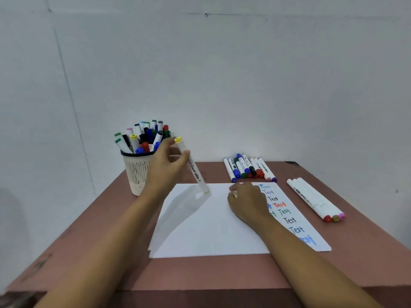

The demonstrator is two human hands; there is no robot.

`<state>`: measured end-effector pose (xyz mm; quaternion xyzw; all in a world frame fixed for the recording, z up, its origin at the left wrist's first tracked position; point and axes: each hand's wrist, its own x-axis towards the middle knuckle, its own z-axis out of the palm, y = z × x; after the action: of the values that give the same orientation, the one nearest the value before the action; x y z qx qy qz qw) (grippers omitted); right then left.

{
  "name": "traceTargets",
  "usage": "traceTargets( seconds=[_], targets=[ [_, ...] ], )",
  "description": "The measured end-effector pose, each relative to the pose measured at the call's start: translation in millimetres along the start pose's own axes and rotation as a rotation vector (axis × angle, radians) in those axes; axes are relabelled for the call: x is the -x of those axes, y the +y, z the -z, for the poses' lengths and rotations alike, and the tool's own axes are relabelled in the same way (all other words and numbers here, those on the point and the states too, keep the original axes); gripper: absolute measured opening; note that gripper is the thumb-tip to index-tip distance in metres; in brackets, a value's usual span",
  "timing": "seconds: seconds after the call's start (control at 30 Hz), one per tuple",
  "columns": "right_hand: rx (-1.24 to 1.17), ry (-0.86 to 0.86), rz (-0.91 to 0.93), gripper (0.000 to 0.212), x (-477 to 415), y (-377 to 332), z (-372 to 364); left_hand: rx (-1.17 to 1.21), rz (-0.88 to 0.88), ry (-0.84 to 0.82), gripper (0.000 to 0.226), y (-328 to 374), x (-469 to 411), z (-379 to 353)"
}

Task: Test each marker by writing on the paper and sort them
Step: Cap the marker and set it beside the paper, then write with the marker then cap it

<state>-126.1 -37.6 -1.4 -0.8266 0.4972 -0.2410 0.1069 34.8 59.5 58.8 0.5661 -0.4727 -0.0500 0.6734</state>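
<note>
Yellow-capped marker [195,172] pinched near its upper end between the thumb and fingers of your left hand [169,163]. The barrel is tilted, and its lower end hangs just above the far left part of the paper [211,230]. Whether that end is uncapped cannot be told. Your right hand [246,205] rests on the sheet near its far edge with the fingers curled; whether they hold a cap cannot be told.

The step in hand is probably the test stroke. Shift your grip lower on the barrel for control, keep the sheet pinned flat, and write in the bare left area, away from the column of "Test" words [287,211] along the right side. Yellow will likely read faint on white, so press firmly and judge with care.

Beside your left hand, the mesh cup [136,174] is crowded with markers and may tip if knocked. A row of tested markers [249,168] lies just beyond the paper. Three white markers [315,201] lie apart on the table [200,272] to the right.
</note>
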Motion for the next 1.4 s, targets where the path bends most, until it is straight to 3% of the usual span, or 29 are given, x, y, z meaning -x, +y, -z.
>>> traceTargets(
  seconds=[0.13, 0.57, 0.77, 0.87, 1.03, 1.23, 1.33, 1.4],
  targets=[
    [0.086, -0.026, 0.023, 0.035, 2, -1, 3, -0.191, -0.128, 0.016, 0.038, 25, -26, 15],
    [0.096, -0.012, 0.024, 0.033, 1, -1, 2, -0.576, -0.297, 0.178, 0.037, 62, -109, 81],
    [0.096, -0.02, 0.025, 0.034, 1, -1, 2, -0.849, -0.237, 0.016, 0.036, 13, -96, 85],
    [0.089, -0.015, 0.023, 0.033, 1, -1, 2, -1.046, -0.223, 0.012, 0.03, -4, -89, 84],
    [0.081, -0.016, 0.023, 0.032, 0, -1, 1, -1.147, -0.234, -0.064, 0.033, -10, -81, 79],
    [0.086, -0.027, 0.019, 0.033, -1, -1, 2, -0.931, -0.682, 0.129, 0.029, 5, -51, 40],
    [0.081, -0.033, 0.02, 0.034, 0, -2, 3, -0.871, -0.785, -0.025, 0.026, -1, -26, 7],
    [0.097, -0.037, 0.032, 0.034, 1, -2, 3, -0.908, -0.594, -0.286, 0.032, -17, -7, -13]
  ],
)
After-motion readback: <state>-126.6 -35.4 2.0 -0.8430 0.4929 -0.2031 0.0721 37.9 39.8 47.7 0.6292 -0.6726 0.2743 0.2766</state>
